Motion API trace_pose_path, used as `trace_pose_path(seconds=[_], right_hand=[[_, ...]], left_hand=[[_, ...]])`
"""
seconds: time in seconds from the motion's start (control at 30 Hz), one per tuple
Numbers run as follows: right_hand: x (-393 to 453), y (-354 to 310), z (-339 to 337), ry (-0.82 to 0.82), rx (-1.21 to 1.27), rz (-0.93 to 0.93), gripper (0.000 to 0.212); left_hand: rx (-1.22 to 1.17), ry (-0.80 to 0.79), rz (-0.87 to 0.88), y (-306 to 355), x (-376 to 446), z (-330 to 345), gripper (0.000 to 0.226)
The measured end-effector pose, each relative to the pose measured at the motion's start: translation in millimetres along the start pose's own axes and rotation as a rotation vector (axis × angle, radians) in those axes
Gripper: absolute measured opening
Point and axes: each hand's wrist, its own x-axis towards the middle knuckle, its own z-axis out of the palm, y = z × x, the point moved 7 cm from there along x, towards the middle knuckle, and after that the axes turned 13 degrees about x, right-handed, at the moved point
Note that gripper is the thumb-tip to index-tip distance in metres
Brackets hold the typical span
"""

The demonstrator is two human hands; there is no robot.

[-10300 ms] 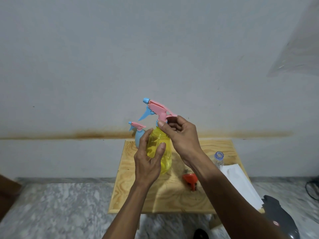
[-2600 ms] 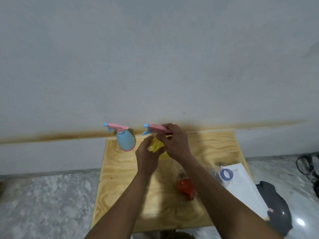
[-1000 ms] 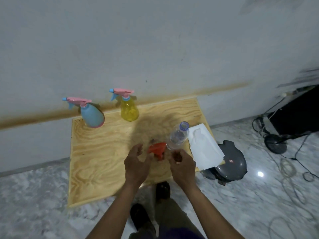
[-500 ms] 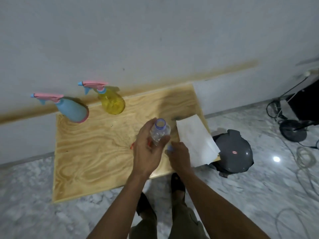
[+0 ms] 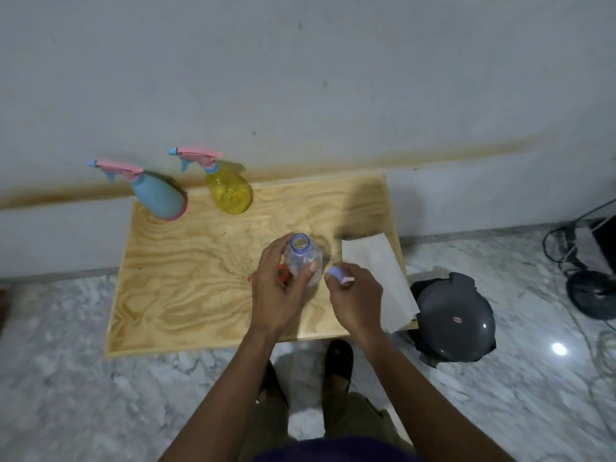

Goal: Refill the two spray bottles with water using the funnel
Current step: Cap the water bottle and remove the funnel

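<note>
1. Plywood forms the top of the low table (image 5: 186,295), which stands against a grey wall (image 5: 300,78) on a marble floor (image 5: 66,395).
2. At the far left of the table, the blue spray bottle (image 5: 158,196) stands with its pink trigger head on, nozzle pointing left.
3. Just to its right, the yellow spray bottle (image 5: 229,193) stands upright, its pink trigger head also in place and pointing left. The two bottles are near each other but apart.
4. The left hand (image 5: 278,291) grips a clear plastic water bottle (image 5: 305,261) with fingers and thumb curled round its body. The bottle is uncapped, its blue-ringed mouth open towards the camera, and it is held over the middle of the table.
5. The right hand (image 5: 356,295) pinches a small pale blue bottle cap (image 5: 334,272) between its fingertips, just beside the water bottle.
6. Only slivers of the orange funnel (image 5: 282,276) show behind the left hand; how it lies cannot be told.
7. A white sheet of paper (image 5: 380,278) lies on the right edge of the table, overhanging it slightly.
8. A dark grey bin lid (image 5: 453,318) sits on the floor right of the table, and black cables (image 5: 566,248) trail further right.
9. The person's feet in dark sandals (image 5: 338,358) show below the table's near edge.
</note>
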Motion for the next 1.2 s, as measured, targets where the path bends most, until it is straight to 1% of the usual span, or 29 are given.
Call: trace_pose_path(seconds=[0.07,0.1,0.17,0.23,0.3,0.4,0.5,0.63,0.7,0.83,1.0,1.1,1.2], right_hand=[[-0.9,-31.1,-22.0,0.033,0.177,-0.032,0.019],[0.2,-49.2,-29.2,0.028,0.227,-0.09,0.02],[3.1,-84.6,-34.5,-0.027,0.249,-0.25,0.021],[5.9,-113.0,-28.3,-0.134,0.173,-0.405,0.026],[7.5,-127.8,-15.5,-0.259,0.006,-0.531,0.032],[5.3,-129.0,-1.6,-0.395,-0.173,-0.615,0.035],[3.0,-126.0,1.0,-0.439,-0.217,-0.643,0.037],[6.6,-122.7,-0.3,-0.418,-0.203,-0.634,0.037],[8.6,-120.6,0.2,-0.408,-0.205,-0.611,0.037],[9.8,-115.8,-0.9,-0.403,-0.147,-0.571,0.042],[9.5,-110.5,-5.9,-0.29,-0.057,-0.541,0.033],[9.2,-105.6,-5.3,-0.292,0.0,-0.478,0.04],[9.5,-105.2,-6.7,-0.255,0.048,-0.433,0.031]], left_hand=[[-0.044,-0.013,-0.027,-2.2,-1.5,4.0,0.053],[-0.058,-0.016,-0.039,-3.5,-2.1,5.7,0.053],[-0.075,-0.011,-0.072,-6.9,-3.4,8.2,0.055],[-0.075,0.015,-0.091,-7.9,-5.6,8.3,0.058],[-0.05,0.051,-0.087,-7.7,-8.5,8.7,0.058],[-0.061,0.076,-0.105,-7.0,-12.3,10.7,0.055],[-0.078,0.079,-0.103,-3.2,-14.9,11.3,0.055],[-0.104,0.078,-0.094,-3.4,-15.4,11.4,0.068],[-0.107,0.078,-0.104,-4.7,-15.2,11.5,0.071],[-0.097,0.073,-0.09,-2.4,-15.8,9.6,0.061],[-0.127,0.048,-0.117,-9.9,-14.0,12.1,0.067],[-0.114,0.055,-0.126,-10.5,-13.0,11.3,0.067],[-0.111,0.05,-0.136,-13.8,-11.1,11.9,0.064]])
